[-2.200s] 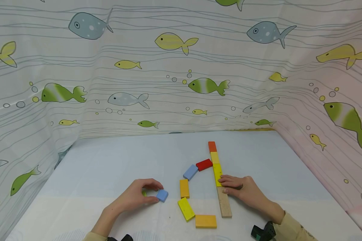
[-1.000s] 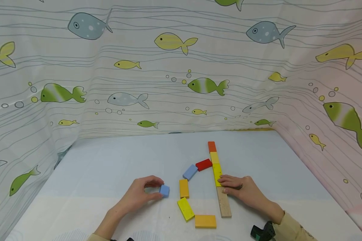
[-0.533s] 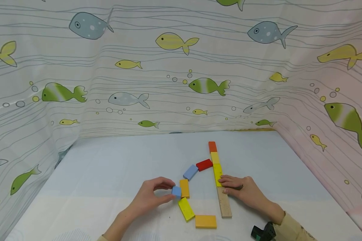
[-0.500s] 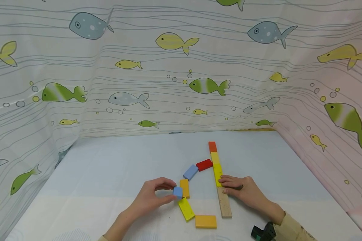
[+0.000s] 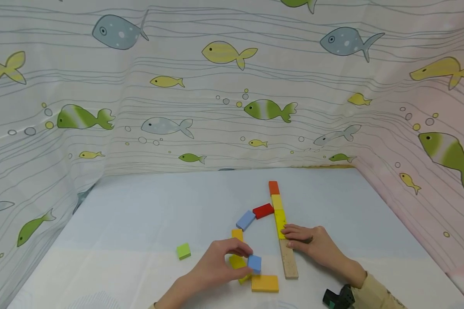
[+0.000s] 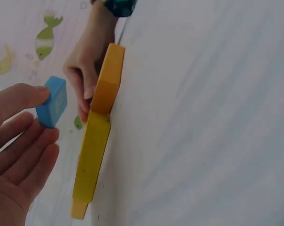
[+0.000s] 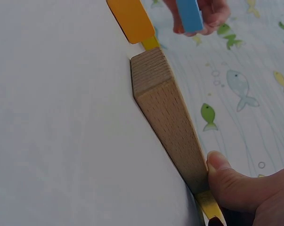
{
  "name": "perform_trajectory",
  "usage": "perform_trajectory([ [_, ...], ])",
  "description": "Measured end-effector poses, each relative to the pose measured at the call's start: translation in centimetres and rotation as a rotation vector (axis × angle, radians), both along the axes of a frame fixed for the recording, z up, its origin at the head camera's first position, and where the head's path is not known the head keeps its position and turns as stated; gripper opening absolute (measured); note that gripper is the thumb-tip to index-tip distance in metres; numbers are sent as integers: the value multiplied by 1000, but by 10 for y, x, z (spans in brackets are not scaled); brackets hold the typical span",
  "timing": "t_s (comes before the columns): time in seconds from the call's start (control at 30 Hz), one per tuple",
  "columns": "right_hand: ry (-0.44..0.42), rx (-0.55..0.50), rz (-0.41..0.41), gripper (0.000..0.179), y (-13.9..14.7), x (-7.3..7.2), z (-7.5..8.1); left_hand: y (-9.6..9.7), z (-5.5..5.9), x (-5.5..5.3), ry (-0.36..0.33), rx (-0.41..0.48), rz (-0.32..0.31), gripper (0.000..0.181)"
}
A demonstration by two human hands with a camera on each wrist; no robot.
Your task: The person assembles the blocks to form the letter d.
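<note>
In the head view my left hand (image 5: 226, 264) pinches a small blue block (image 5: 254, 264) between thumb and fingertips, above the curved line of blocks. The left wrist view shows this blue block (image 6: 52, 102) held off the table, beside an orange block (image 6: 108, 80) and a yellow block (image 6: 92, 157). My right hand (image 5: 317, 246) rests at the straight row, its fingers touching a bright yellow block (image 5: 280, 221) and its thumb beside the long wooden block (image 5: 288, 259). In the right wrist view, the thumb of my right hand (image 7: 240, 186) lies along the side of the wooden block (image 7: 165, 122).
A red block (image 5: 263, 210), a blue block (image 5: 245, 220) and more yellow and orange ones form the curve left of the row. An orange-red block (image 5: 273, 187) tops the row. A green block (image 5: 183, 251) lies alone at the left. Fish-printed cloth (image 5: 201, 86) surrounds the table.
My left hand has carried the small blue block rightward and toward the front, over the curve's lower part. The green block, hidden behind the hand before, now shows. My right hand stays in place.
</note>
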State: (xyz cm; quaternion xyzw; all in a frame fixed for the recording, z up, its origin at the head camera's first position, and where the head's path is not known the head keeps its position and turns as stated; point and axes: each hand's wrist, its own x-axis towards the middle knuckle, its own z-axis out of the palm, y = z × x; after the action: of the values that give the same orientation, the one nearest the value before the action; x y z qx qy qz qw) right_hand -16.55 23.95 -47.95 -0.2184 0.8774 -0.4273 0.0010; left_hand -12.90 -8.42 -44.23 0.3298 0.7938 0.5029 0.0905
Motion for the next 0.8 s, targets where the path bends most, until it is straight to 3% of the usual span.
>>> perform_trajectory([
  [0.33,6,1,0,31,1,0,0,32,0,9,18,2,-108,28],
  [0.6,-5,-7,6,31,0,1,0,52,-1,14,-14,-32,-92,26],
  [0.8,-12,3,-7,31,-1,1,2,61,-5,16,12,-70,-80,25],
])
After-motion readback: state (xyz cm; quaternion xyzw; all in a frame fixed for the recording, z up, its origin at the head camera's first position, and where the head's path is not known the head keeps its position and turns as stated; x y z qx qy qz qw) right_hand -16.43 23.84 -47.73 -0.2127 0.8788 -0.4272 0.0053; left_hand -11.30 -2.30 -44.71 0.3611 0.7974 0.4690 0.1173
